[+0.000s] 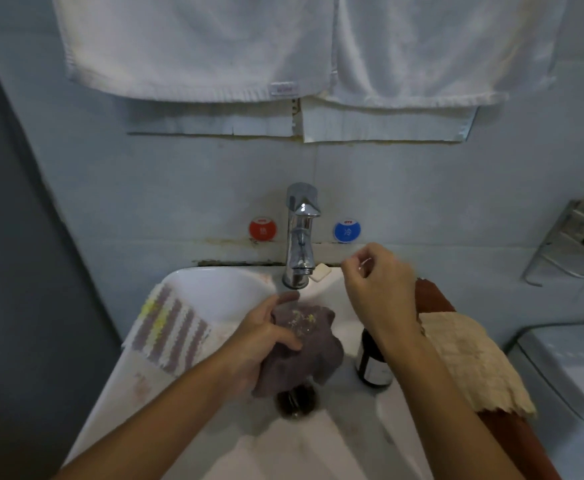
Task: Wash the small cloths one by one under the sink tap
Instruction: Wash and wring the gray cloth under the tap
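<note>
Left hand [266, 336] grips a bunched grey-purple cloth [302, 344], fingers and thumb curled round it, held over the middle of the sink [214, 285] just below the tap [300, 237] spout. Cloth shows pale yellowish specks on its upper face. Right hand [377, 282] raised beside the tap near the back right of the sink, fingers loosely curled, holding nothing; not touching the lever. No water stream can be made out, so whether the tap runs: cannot tell. Striped purple-and-white cloth [171, 329] draped over the left edge of the sink; cream waffle cloth [470, 362] lies over a reddish-brown cloth [436, 299] on the right edge. Small soap bar [320, 271] sits on the back edge, just right of the tap base. Dark bottle [373, 358] stands at the right of the sink, partly behind the right forearm. Red sticker [263, 229] and blue sticker [347, 231] on the wall flank the tap. Judgement: early stage; one cloth in hand, specks still on it, three apparently waiting; none can be confirmed clean. Hidden: drain [295, 401] mostly under the held cloth; the red-brown cloth largely covered, its far end cut off at the lower frame edge.
</note>
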`<action>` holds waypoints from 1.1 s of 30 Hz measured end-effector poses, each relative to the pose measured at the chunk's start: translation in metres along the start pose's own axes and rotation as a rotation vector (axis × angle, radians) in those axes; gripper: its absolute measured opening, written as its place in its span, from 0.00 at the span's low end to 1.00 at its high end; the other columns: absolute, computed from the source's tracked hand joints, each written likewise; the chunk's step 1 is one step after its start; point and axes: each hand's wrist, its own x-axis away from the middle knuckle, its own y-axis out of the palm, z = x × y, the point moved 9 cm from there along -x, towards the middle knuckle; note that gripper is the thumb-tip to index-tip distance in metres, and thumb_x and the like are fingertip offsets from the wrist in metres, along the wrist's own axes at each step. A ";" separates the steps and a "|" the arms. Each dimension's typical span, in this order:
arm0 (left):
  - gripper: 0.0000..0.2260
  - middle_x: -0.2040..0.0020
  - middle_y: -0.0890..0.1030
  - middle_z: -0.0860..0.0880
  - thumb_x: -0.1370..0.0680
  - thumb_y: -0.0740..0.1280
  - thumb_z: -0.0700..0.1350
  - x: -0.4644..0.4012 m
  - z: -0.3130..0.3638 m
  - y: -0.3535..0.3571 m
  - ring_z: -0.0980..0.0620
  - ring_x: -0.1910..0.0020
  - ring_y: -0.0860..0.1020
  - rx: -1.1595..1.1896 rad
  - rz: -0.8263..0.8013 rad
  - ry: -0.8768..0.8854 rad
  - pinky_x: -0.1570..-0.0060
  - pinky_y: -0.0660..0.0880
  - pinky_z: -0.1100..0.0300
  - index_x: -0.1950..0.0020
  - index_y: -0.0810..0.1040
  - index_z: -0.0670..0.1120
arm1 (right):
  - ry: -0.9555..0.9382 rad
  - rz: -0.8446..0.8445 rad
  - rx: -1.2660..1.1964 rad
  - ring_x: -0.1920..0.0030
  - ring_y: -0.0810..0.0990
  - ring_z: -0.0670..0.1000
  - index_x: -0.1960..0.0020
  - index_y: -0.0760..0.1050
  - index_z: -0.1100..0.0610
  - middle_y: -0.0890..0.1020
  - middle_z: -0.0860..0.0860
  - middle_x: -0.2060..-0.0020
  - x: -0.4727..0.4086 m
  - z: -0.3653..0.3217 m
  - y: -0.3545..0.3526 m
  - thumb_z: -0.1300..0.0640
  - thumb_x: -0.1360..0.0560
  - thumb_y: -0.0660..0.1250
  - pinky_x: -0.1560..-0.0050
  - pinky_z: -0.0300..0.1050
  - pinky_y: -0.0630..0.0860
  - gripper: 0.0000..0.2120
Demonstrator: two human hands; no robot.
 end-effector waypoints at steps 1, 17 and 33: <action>0.31 0.43 0.81 0.40 0.34 0.64 0.23 0.000 0.001 -0.006 0.41 0.44 0.80 -0.024 -0.005 -0.002 0.53 0.79 0.53 0.37 0.77 0.50 | -0.008 -0.066 -0.012 0.69 0.72 0.43 0.58 0.75 0.55 0.75 0.45 0.69 0.005 -0.005 0.010 0.57 0.22 0.65 0.68 0.34 0.64 0.06; 0.41 0.43 0.73 0.25 0.41 0.62 0.31 0.017 0.019 -0.026 0.39 0.49 0.76 -0.289 -0.297 0.029 0.54 0.71 0.53 0.30 0.71 0.56 | 0.775 -1.361 -0.663 0.58 0.82 0.56 0.52 0.81 0.58 0.84 0.58 0.57 0.117 0.032 0.155 0.44 0.20 0.60 0.60 0.46 0.78 0.19; 0.24 0.46 0.82 0.44 0.32 0.70 0.39 0.006 0.000 -0.068 0.45 0.47 0.81 -0.583 -0.103 -0.128 0.42 0.77 0.49 0.37 0.75 0.51 | 0.545 -0.468 -0.716 0.52 0.84 0.55 0.43 0.75 0.56 0.84 0.57 0.50 0.053 0.055 0.124 0.56 0.15 0.58 0.61 0.45 0.80 0.08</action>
